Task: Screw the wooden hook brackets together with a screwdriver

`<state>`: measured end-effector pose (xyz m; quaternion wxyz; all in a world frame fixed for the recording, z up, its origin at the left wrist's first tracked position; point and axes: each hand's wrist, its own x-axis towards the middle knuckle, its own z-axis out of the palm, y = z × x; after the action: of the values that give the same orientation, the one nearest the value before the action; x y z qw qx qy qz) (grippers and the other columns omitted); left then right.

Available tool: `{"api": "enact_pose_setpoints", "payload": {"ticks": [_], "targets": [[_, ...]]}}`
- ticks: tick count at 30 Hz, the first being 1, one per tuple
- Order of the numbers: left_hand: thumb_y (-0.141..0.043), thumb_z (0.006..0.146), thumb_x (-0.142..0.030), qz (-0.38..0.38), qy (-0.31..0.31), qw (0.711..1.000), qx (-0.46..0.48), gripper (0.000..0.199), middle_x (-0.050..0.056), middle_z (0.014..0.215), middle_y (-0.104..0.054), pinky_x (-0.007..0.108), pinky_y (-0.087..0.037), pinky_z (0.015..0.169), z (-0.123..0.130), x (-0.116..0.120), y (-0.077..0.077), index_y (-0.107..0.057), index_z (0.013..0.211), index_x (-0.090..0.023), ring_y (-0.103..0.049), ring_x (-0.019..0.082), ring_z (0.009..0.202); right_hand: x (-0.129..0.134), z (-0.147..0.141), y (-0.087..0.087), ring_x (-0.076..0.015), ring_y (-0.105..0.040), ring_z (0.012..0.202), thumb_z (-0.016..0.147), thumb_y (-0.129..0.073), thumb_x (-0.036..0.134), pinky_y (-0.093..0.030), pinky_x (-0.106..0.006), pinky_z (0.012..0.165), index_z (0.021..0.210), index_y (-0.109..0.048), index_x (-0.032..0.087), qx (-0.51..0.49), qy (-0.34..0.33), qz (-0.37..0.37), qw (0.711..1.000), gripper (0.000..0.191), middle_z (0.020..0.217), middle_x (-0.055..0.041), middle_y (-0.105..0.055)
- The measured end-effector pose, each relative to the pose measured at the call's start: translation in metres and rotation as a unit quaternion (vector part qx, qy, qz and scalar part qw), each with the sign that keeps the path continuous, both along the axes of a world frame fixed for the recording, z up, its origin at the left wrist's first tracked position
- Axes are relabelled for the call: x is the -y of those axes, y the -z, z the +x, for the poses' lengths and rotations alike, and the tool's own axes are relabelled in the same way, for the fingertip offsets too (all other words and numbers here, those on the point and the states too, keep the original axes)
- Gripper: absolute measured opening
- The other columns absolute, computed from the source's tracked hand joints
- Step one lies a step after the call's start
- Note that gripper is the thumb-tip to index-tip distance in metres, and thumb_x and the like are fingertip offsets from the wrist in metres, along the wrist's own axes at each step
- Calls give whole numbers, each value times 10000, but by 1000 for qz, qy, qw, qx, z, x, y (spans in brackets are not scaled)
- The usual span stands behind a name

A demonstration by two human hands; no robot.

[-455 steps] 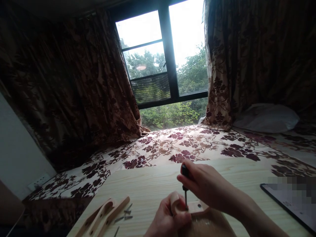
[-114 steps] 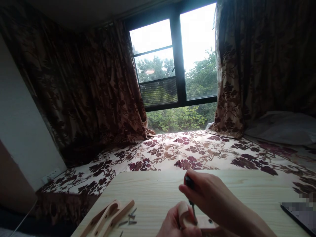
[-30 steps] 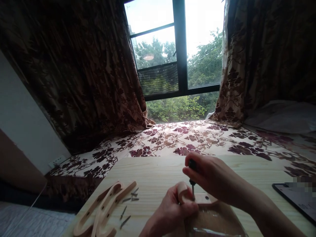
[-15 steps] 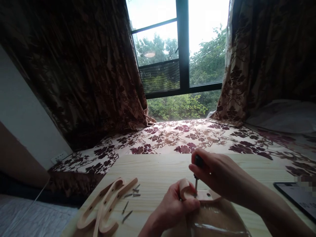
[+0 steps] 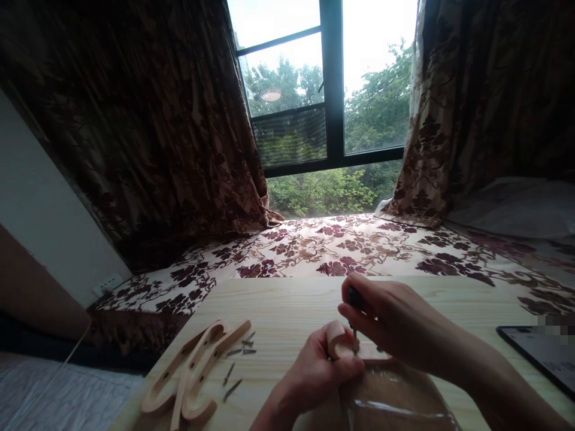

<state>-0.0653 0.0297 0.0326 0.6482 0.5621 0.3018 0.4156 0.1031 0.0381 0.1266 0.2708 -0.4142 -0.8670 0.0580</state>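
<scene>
My right hand (image 5: pixel 381 311) is wrapped round the dark handle of a screwdriver (image 5: pixel 354 297), whose shaft points down at a hole in a curved wooden hook (image 5: pixel 338 341). The curled end of that hook is gripped between the thumb and fingers of my left hand (image 5: pixel 314 371). Its flat part lies over the edge of a brown board in clear plastic wrap (image 5: pixel 395 395). Whether a screw sits under the tip is too small to tell. To the left lie several more wooden hooks (image 5: pixel 197 371) with drilled holes, and beside them several loose screws (image 5: pixel 233 386).
A pale wooden table (image 5: pixel 274 305) carries all this. On the right lies a dark-edged tablet or phone (image 5: pixel 539 359). Behind the table is a ledge with a flowered cloth (image 5: pixel 314 245), below a window between patterned curtains (image 5: pixel 188 131).
My right hand and the screwdriver have shifted slightly left and down, and the handle has turned a little. My left hand keeps its hold on the hook.
</scene>
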Motion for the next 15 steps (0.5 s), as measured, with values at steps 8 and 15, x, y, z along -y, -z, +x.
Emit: {"api": "enact_pose_setpoints", "payload": {"ticks": [8,15], "targets": [[-785,635,-400,-26,-29,998,-56,425,-44,679,-460,234,-282,576,1,1,0,-591,914,-144,-357,83,609,35,21,12,-110,-561,501,828,-588,155,-374,-212,458,743,-520,251,18,-86,22,996,145,653,43,-627],[-808,624,-377,-46,-14,999,-9,436,-17,735,-554,234,-346,652,10,3,10,-606,930,-141,-439,96,660,57,17,27,-146,-646,595,770,-538,66,-463,-207,483,859,-545,259,75,-111,109,985,212,766,-5,-670]]}}
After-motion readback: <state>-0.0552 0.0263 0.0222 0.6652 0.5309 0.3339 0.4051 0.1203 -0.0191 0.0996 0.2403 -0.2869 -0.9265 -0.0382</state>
